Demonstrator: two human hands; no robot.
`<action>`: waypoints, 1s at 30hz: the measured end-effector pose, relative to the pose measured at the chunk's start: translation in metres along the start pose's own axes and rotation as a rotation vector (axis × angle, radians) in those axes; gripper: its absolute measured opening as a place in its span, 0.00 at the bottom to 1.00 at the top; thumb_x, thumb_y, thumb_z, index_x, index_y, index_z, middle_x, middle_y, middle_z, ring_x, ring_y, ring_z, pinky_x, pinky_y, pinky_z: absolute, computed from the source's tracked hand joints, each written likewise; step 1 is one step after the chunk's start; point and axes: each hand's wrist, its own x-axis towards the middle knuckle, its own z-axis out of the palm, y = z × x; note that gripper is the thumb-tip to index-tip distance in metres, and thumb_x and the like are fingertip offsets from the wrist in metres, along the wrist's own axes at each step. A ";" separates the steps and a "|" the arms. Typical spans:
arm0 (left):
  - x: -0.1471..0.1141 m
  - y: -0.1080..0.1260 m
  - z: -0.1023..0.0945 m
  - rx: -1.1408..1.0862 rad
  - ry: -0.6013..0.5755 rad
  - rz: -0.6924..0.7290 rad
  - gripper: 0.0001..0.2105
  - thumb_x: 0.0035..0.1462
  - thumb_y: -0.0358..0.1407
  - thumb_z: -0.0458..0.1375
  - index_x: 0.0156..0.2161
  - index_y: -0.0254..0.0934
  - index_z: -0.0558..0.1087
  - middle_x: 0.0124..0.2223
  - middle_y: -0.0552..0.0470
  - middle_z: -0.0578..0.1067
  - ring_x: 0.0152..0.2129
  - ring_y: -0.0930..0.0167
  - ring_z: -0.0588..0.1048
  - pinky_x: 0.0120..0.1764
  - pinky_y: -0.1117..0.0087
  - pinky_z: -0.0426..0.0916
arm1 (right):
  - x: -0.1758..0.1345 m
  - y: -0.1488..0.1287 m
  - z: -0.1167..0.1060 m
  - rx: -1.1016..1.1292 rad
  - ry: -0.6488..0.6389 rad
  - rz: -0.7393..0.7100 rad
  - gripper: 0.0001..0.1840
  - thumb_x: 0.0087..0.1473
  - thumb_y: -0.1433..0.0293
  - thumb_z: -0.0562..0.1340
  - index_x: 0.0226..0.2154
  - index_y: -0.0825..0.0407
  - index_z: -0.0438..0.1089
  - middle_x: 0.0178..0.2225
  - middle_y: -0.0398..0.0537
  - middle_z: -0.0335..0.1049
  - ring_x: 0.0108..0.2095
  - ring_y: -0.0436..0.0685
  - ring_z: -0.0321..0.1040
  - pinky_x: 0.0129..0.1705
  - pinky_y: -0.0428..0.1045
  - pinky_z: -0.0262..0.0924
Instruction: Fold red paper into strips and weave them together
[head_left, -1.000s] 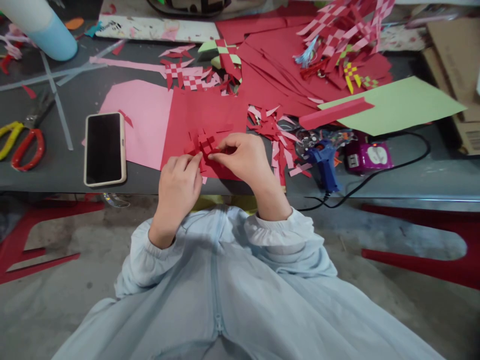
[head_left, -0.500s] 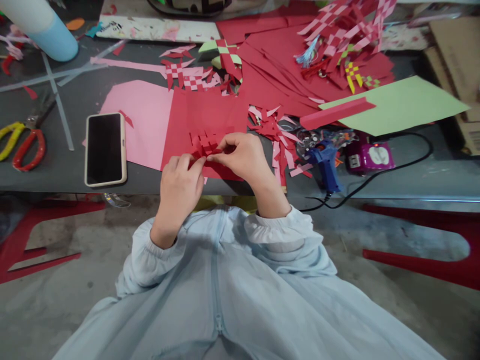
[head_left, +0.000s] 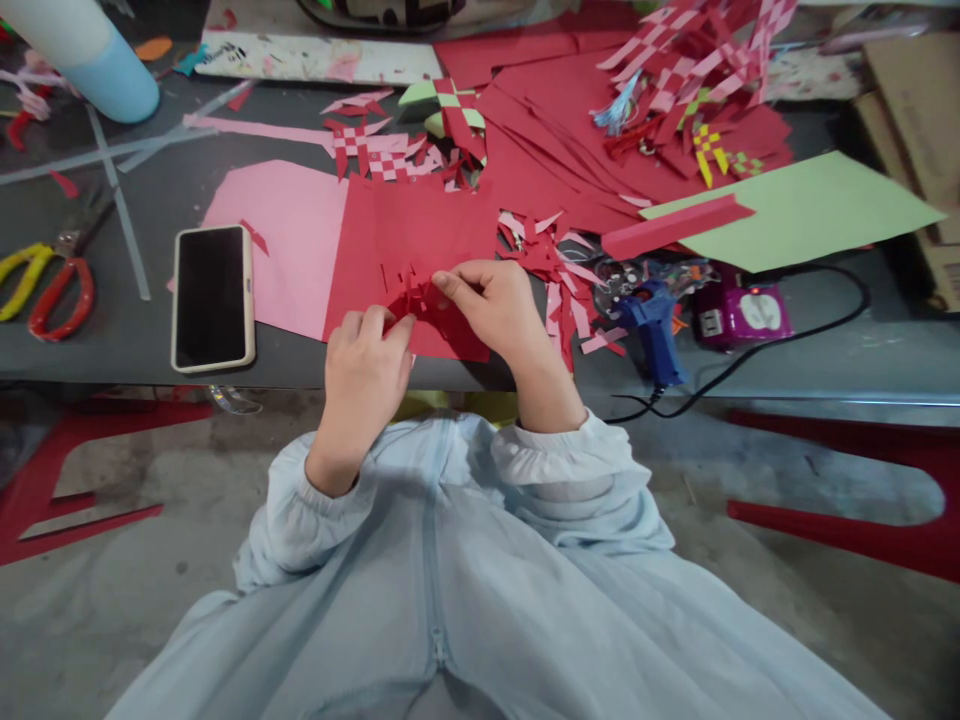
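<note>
A small piece of interlaced red paper strips [head_left: 411, 288] lies low over a red paper sheet [head_left: 420, 215] at the table's front edge. Red on red, its outline is hard to make out. At its near left side, my left hand [head_left: 369, 362] has its fingers closed on the strips, with the fingertips partly hidden. My right hand [head_left: 501, 308] is on the other side, thumb and index finger pinched together on what looks like the end of a red strip. A pink sheet [head_left: 289, 250] sits partly beneath the red one.
To the left lie a phone [head_left: 213, 298] and red-and-yellow-handled pliers [head_left: 64, 285]. Cut scraps [head_left: 551, 255], a blue glue gun [head_left: 651, 325] and a purple box [head_left: 739, 318] with a black cord are on the right. Checkered woven pieces [head_left: 386, 160] lie beyond the red sheet.
My right hand's pinched fingers have drawn up and slightly right, away from my left fingertips. My left hand stays nearly in place at the strips.
</note>
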 end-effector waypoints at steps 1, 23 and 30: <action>0.000 0.000 0.000 0.005 -0.005 0.002 0.18 0.65 0.33 0.53 0.57 0.37 0.74 0.48 0.40 0.75 0.44 0.57 0.70 0.45 0.55 0.69 | 0.000 0.000 0.000 -0.002 0.005 0.003 0.21 0.59 0.60 0.61 0.20 0.54 0.71 0.19 0.41 0.62 0.23 0.48 0.54 0.29 0.48 0.47; 0.000 -0.003 0.003 -0.028 0.027 -0.009 0.18 0.66 0.34 0.50 0.58 0.36 0.73 0.48 0.41 0.76 0.44 0.59 0.71 0.47 0.56 0.68 | -0.006 0.004 -0.003 0.040 -0.130 0.043 0.07 0.50 0.69 0.65 0.29 0.53 0.80 0.27 0.46 0.79 0.29 0.53 0.71 0.35 0.49 0.60; 0.001 -0.003 0.001 -0.036 0.006 -0.022 0.19 0.66 0.33 0.50 0.59 0.35 0.72 0.49 0.41 0.76 0.45 0.58 0.71 0.48 0.56 0.68 | -0.007 0.001 -0.007 0.011 -0.193 0.011 0.10 0.54 0.68 0.63 0.30 0.55 0.79 0.28 0.48 0.79 0.29 0.53 0.71 0.33 0.48 0.60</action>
